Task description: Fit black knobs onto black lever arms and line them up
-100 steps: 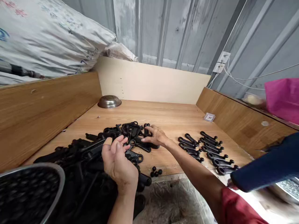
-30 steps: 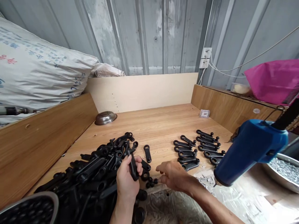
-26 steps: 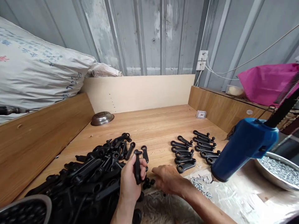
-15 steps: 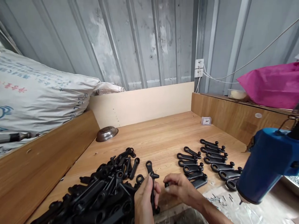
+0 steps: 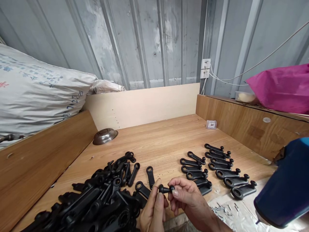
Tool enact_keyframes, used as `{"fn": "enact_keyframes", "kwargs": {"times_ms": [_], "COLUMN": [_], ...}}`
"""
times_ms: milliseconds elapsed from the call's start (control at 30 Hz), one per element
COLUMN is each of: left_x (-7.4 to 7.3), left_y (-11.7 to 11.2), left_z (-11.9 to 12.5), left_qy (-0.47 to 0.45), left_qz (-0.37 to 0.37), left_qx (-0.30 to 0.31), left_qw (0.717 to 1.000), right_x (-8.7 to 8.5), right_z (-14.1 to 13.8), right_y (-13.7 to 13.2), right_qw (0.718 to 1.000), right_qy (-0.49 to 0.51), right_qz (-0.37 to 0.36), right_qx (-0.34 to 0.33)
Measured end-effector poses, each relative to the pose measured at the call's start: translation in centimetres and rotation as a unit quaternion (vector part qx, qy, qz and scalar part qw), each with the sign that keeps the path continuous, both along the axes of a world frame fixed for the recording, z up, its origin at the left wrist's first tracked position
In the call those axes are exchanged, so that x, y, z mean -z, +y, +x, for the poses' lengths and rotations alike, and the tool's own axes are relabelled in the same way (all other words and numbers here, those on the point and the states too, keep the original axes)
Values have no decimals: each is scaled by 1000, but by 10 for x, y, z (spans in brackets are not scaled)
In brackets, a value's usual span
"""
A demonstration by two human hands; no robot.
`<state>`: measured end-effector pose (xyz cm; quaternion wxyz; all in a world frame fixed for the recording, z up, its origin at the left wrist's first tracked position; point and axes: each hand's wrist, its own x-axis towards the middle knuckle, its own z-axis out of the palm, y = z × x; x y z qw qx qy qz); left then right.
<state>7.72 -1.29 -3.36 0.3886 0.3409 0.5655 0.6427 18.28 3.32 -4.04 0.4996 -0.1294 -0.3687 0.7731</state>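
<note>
My left hand (image 5: pixel 153 207), at the bottom middle, is closed around a black crank handle (image 5: pixel 164 190), whose arm is mostly hidden by the fingers; its short peg points right. My right hand (image 5: pixel 188 199) pinches a small black knob (image 5: pixel 172 188) at the tip of that peg. Left of my hands lies a heap of black crank handles (image 5: pixel 96 196), each with a ring-shaped end. One loose crank handle (image 5: pixel 150 176) rests just beyond my left hand. Rows of crank handles with knobs (image 5: pixel 220 166) lie to the right.
A blue electric screwdriver (image 5: pixel 282 183) hangs at the right, above plastic sheeting with small screws (image 5: pixel 222 209). At the back stand a metal bowl (image 5: pixel 105 136) and a small clock (image 5: pixel 211 124). Wooden side boards (image 5: pixel 55 161) edge the table; a white sack (image 5: pixel 41 90) leans at left.
My right hand has moved left, bringing the knob onto the peg of the crank handle. My left hand has turned the crank handle. The view has shifted slightly, and the screwdriver appears further right.
</note>
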Motion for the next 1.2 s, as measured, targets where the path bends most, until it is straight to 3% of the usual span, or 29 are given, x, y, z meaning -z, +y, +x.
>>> {"fn": "enact_keyframes", "kwargs": {"times_ms": [133,267,400,500,667,800,1067,1200], "left_x": [-4,4,12,5,-11,-10,6,12], "left_y": [-1,3,9,9,1,-3,-3,-2], "left_z": [3,0,-8,-9,-1,2,5,5], "left_qy": [-8,-60,-119,-146,-160,-123,-20,44], "left_qz": [-3,0,8,15,18,4,-28,-33], "left_qx": [-14,-27,43,77,37,26,-30,-15], "left_qw": [1000,998,992,986,986,992,999,998], "right_x": [-1,-4,-5,-4,-1,1,7,11], "right_z": [1,3,6,9,11,8,0,-1], "right_y": [-2,-2,-1,0,2,2,-3,-3], "right_qw": [1000,999,997,995,996,994,994,995], "right_qy": [5,-9,-32,-18,9,47,56,51], "right_qz": [7,22,52,55,43,25,-20,-28], "right_qx": [-12,-33,-53,-77,-74,-93,-93,-80]}}
